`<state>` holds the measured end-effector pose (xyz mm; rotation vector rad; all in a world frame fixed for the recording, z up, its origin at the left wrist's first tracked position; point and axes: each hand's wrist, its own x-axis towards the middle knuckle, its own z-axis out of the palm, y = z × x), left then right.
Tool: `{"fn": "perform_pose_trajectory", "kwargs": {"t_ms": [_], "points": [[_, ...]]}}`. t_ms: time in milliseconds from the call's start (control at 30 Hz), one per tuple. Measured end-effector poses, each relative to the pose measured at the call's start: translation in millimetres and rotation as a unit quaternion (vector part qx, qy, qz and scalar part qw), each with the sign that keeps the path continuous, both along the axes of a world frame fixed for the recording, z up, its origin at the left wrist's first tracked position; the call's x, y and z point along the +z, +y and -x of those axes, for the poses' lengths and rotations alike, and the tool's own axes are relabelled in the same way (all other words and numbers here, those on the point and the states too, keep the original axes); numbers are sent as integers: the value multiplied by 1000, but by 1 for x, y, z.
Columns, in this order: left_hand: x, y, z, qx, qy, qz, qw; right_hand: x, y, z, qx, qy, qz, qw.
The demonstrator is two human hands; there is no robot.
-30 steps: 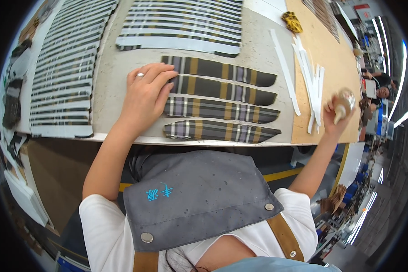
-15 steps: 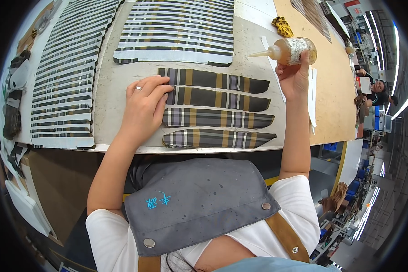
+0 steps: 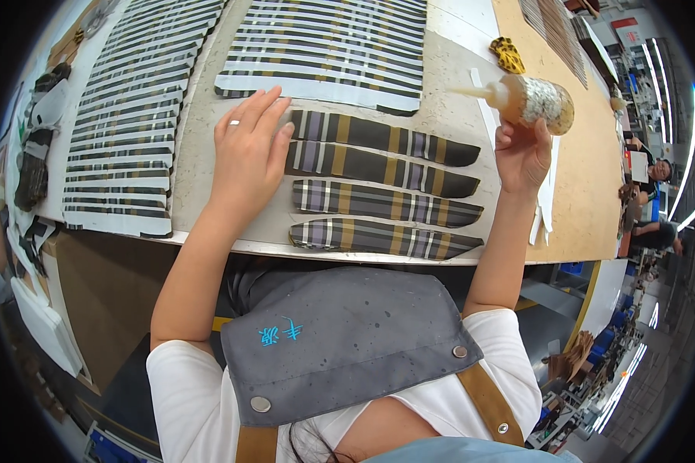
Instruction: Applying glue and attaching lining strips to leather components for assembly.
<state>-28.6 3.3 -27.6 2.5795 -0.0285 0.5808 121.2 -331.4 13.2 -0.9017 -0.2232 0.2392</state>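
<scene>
Worktop (image 3: 197,147), grey with a tan board along its right, spans the upper view. Grey apron (image 3: 347,328) with brown straps on the person, below the front edge. Two big batches of overlapped plaid pieces with white edges: left batch (image 3: 120,139) at far left, upper batch (image 3: 324,54) top centre. Four dark plaid strips (image 3: 386,203) lie in a row, one below another, at front centre. Left hand (image 3: 251,147) is palm down, fingers slightly spread, gripping nothing, just beside the left ends of the top two strips; contact unclear. Right hand (image 3: 529,150) grips squeeze bottle (image 3: 544,104), amber, tilted on its side above the worktop, right of the top strip, nozzle pointing left. White strips (image 3: 545,202) partly behind right hand and forearm. Yellow-black spotted bundle (image 3: 506,55) beyond bottle. Ring (image 3: 235,123) on left hand.
</scene>
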Motion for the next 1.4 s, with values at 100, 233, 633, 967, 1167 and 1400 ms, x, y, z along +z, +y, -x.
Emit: {"fn": "perform_pose_trajectory", "kwargs": {"t_ms": [100, 233, 633, 967, 1167, 1400], "points": [[-6, 1, -1, 26, 38, -76, 996, -10, -9, -3, -3, 15, -13, 1000], [-9, -1, 0, 28, 88, -98, 991, -12, -12, -1, -7, 30, 8, 999], [-7, 3, -2, 16, 92, -87, 992, -15, -4, 1, -24, 28, 46, 998], [6, 40, -27, 114, 12, -115, 987, -3, -16, -8, 1, 47, 41, 998], [0, 51, -42, 201, 70, -102, 972, 48, -57, 1, -87, -3, 630, 772], [-11, 59, -46, 202, 52, -88, 974, 29, -12, 15, -155, -247, 796, 530]]}}
